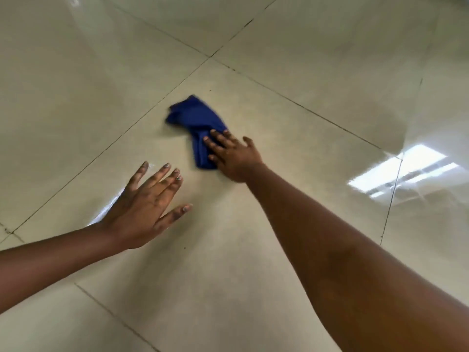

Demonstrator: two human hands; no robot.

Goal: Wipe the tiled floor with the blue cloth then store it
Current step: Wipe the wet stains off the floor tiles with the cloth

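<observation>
A crumpled blue cloth (195,120) lies on the glossy cream tiled floor (291,138), near the middle of the view. My right hand (232,154) presses flat on the cloth's near end, fingers straight and spread, arm stretched far forward. My left hand (144,207) is spread with straight fingers low over the floor, to the left of the cloth and closer to me. It holds nothing, and whether its palm touches the tile I cannot tell.
Dark grout lines (142,118) cross the large tiles diagonally. A ceiling light's reflection (406,171) shines on the floor at the right. No furniture or container is in view.
</observation>
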